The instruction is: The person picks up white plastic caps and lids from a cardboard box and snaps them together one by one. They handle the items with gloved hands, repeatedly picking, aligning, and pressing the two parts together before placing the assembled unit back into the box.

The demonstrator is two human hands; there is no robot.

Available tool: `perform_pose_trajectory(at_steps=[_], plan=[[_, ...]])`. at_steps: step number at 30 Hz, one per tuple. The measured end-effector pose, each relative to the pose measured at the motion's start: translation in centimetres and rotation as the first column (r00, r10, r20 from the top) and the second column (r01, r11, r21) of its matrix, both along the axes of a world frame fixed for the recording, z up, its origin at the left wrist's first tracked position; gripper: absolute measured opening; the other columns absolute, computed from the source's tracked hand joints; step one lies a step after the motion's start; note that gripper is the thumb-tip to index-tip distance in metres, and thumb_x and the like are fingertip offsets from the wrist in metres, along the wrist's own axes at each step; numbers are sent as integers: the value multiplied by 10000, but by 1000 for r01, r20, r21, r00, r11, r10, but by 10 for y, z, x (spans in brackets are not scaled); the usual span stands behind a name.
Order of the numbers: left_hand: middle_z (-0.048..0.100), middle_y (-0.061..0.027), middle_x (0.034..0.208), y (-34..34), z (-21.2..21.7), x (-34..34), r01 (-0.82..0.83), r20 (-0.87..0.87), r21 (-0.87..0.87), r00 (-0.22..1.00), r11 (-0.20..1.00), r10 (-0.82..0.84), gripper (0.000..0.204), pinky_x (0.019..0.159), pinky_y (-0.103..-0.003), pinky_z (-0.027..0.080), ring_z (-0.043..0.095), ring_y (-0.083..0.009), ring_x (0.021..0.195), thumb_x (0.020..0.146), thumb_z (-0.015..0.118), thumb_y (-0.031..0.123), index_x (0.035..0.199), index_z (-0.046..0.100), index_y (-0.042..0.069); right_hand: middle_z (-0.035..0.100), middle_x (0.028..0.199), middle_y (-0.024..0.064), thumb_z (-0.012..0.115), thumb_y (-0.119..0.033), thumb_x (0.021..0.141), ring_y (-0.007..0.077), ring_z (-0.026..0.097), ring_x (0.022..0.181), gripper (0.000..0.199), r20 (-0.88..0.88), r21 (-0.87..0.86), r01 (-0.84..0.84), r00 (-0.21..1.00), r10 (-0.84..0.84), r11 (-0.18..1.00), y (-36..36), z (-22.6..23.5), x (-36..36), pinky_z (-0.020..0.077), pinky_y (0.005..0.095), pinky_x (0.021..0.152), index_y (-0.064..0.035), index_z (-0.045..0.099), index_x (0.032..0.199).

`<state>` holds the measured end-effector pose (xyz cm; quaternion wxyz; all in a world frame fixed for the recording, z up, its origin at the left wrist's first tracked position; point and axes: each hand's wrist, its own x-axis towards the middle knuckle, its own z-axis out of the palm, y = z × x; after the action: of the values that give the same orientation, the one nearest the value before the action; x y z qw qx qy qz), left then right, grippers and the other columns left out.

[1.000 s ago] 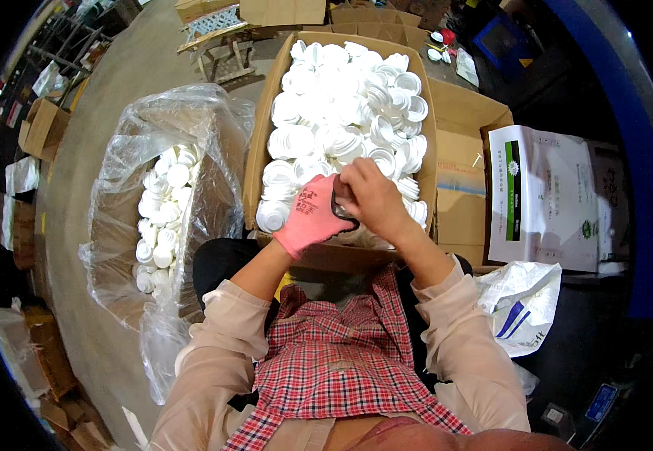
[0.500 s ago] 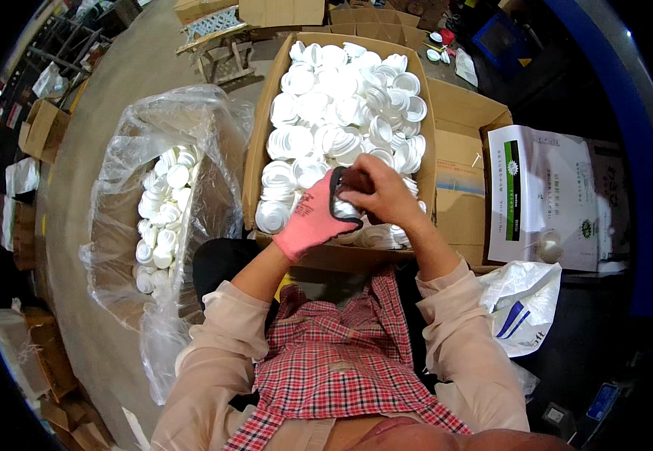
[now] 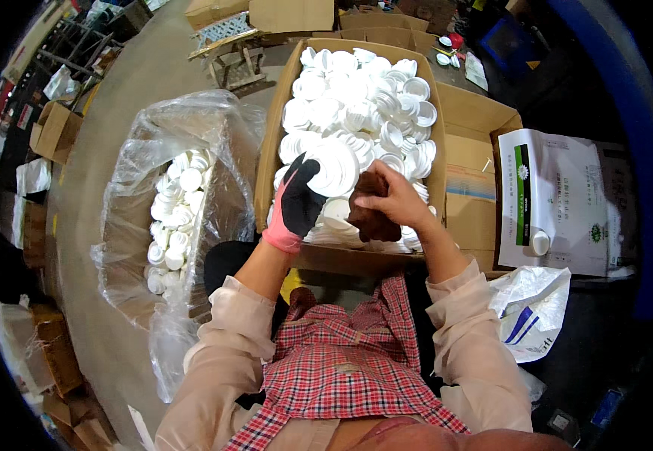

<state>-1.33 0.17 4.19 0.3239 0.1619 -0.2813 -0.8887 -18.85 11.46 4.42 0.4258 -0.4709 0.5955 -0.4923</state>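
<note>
The gloved left hand (image 3: 298, 201) has raised a round white plastic lid (image 3: 331, 167) over the open cardboard box (image 3: 275, 129), fingers gripping its rim. The bare right hand (image 3: 391, 200) clutches a brown cloth (image 3: 371, 218), partly hidden.

My open cardboard box (image 3: 446, 161) sits ahead, a clear plastic bag (image 3: 153, 150) left, a white-and-green printed sack (image 3: 556, 199) right.

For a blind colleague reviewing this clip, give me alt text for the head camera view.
A seated person's gloved left hand holds up a round white plastic lid while the bare right hand grips a dark brown cloth, over a cardboard box full of white lids. A clear plastic bag of white caps stands at the left.
</note>
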Motion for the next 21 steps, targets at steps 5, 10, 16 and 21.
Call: perform_pose_trajectory(at_steps=[5,10,16,21], plan=[[603,-116,1214,-9,-16,6,0,-48,143,999,990,7,441,937,-383,508,594,-243,1114,926,585,250,1289,496,16,597,866,36,766,-99,730,126,567,829,356,30,-48,159,987,-158,986,0,-10,-11,472,292,749,-46,523,985],[595,-97,1223,-17,-15,5,-40,-19,-10,999,999,40,396,948,-349,487,598,-219,1097,925,568,176,1278,505,9,593,835,41,756,-79,721,129,557,784,332,-133,-37,290,947,-293,956,9,-37,-55,461,298,726,-34,512,942],[605,-89,1184,-21,-15,24,-48,55,-17,997,999,49,355,909,-342,507,599,-207,1086,933,565,206,1244,534,38,596,813,85,757,-105,697,197,573,759,350,-397,23,334,868,-298,942,6,-39,-57,461,320,720,-30,506,930],[609,-66,1136,-19,-10,29,-43,170,-45,984,998,50,330,871,-310,514,600,-180,1049,919,601,176,1220,549,52,587,826,41,729,-128,758,155,571,796,315,-168,-41,242,955,-245,970,-3,1,-21,465,304,744,-23,534,983]])
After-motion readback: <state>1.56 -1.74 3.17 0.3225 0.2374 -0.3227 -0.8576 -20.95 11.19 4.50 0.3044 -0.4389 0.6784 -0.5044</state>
